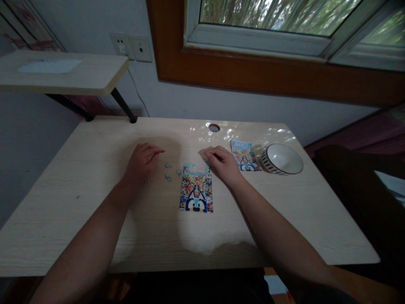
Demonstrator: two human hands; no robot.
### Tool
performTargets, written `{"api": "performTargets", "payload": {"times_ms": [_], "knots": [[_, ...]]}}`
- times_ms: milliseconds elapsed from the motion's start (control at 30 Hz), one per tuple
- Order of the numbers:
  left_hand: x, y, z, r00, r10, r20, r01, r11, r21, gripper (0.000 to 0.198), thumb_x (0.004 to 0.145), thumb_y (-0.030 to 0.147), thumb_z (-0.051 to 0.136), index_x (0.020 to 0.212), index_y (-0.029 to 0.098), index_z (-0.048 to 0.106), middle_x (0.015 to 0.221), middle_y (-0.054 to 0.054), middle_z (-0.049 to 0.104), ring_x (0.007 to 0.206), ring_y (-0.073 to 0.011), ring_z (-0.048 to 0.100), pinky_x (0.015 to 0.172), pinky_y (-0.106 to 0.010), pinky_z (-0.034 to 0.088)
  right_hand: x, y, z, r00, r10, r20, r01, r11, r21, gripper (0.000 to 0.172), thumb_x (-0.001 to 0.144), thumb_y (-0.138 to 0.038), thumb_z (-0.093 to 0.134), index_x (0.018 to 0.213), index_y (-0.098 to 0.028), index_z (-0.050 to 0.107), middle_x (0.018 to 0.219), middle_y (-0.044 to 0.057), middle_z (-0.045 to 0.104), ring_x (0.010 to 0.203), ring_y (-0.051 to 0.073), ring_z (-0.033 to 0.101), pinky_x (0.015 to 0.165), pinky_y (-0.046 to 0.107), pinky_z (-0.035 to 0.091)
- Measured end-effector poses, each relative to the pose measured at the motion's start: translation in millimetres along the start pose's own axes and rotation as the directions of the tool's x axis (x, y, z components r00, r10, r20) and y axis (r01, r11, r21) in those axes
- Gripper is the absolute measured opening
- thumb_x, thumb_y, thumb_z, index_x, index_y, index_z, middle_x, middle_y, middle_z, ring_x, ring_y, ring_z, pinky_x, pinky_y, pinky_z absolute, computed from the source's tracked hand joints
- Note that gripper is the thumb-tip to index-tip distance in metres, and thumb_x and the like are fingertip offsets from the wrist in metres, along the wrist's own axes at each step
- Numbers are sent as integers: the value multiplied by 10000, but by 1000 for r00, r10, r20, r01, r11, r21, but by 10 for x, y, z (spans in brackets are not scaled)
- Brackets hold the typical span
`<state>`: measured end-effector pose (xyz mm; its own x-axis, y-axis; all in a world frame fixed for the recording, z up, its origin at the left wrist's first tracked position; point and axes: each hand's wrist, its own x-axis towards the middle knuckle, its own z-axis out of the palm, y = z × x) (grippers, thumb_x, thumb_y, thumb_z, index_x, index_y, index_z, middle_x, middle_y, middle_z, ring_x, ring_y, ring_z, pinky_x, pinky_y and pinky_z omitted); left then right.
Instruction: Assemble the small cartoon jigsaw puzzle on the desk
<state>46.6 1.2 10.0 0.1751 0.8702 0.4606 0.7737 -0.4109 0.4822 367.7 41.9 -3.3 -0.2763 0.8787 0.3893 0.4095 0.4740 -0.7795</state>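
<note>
A jigsaw puzzle (pixel 196 190) with a blue cartoon dog's face lies on the table, its top edge uneven. At its upper right corner is my right hand (pixel 223 162), thumb and forefinger pinched on a small light-blue puzzle piece (pixel 206 160), mostly hidden by the fingers. My left hand (pixel 143 164) hovers to the left, forefinger stretched out to the right, and no object shows in it. Between the left hand and the puzzle lie several loose pieces, among them one piece (pixel 169 165) and another (pixel 168 178). One more piece (pixel 147 181) rests in shadow by the left wrist.
A printed picture sheet (pixel 246 156) like the puzzle lies to the right, beside a white striped bowl (pixel 282 159). A cable hole (pixel 214 127) sits near the back of the wooden table (pixel 79 202). A raised shelf (pixel 95 71) stands at the back left.
</note>
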Motion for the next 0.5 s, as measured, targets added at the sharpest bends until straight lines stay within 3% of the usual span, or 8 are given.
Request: {"api": "performTargets", "payload": {"times_ms": [67,233,500], "knots": [[17,-93,-77,995,-101,-4,100,994,-53,289,984,268,523,1076,189,785,1055,-85,741,1039,-241,661,1000,-440,523,4,3,-9,999,41,-33,-40,998,45,197,976,-373,630,954,-257,786,906,49,719,898,228,652,836,393,499],[20,-279,-267,955,-244,168,251,968,-22,280,931,371,592,1049,210,789,1073,-74,742,972,-226,675,902,-381,566,2,34,-14,990,121,-70,-114,989,94,201,953,-408,651,941,-261,788,944,45,733,937,228,663,853,389,513],[-45,-406,-498,866,-233,443,272,962,-26,355,906,519,658,1063,228,787,1080,-67,765,976,-241,708,896,-385,580,10,57,-30,985,163,-51,-153,973,173,197,931,-398,667,942,-247,793,969,50,762,951,227,674,916,419,513]]}}
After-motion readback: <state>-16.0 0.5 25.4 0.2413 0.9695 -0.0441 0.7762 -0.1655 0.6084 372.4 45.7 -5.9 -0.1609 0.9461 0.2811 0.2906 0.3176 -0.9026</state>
